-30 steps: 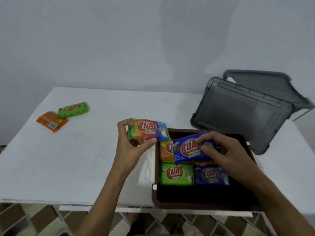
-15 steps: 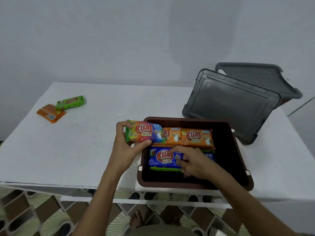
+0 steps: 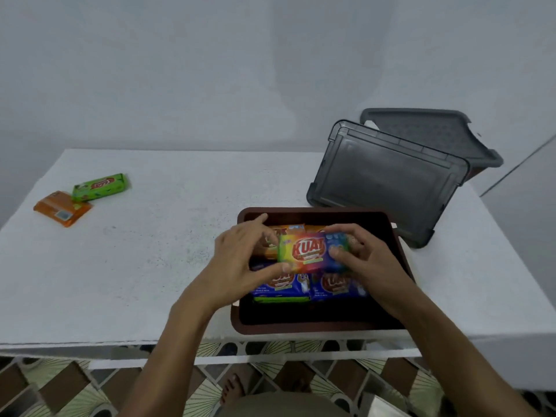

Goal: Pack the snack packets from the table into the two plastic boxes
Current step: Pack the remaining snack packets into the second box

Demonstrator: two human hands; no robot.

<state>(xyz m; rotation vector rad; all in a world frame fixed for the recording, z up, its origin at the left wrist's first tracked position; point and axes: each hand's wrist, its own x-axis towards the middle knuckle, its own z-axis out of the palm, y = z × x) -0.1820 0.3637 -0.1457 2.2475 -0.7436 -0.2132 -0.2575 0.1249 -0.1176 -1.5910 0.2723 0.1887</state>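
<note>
A brown plastic box (image 3: 316,326) stands open at the table's front edge, with blue packets (image 3: 279,285) and orange packets inside. Over its middle I hold a rainbow-coloured snack packet (image 3: 310,251) flat with both hands. My left hand (image 3: 240,260) grips its left end and my right hand (image 3: 364,257) grips its right end. Far left on the table lie a green packet (image 3: 100,186) and an orange packet (image 3: 61,209), touching each other.
A dark grey lid (image 3: 388,179) leans behind the brown box at the back right. Behind it a second grey lid (image 3: 430,130) sits over another box. The white table (image 3: 156,251) ends just in front of the brown box.
My right hand left the blue packet lying in the box and came up to the rainbow packet. My left hand carried that packet rightward from beside the box to over its middle.
</note>
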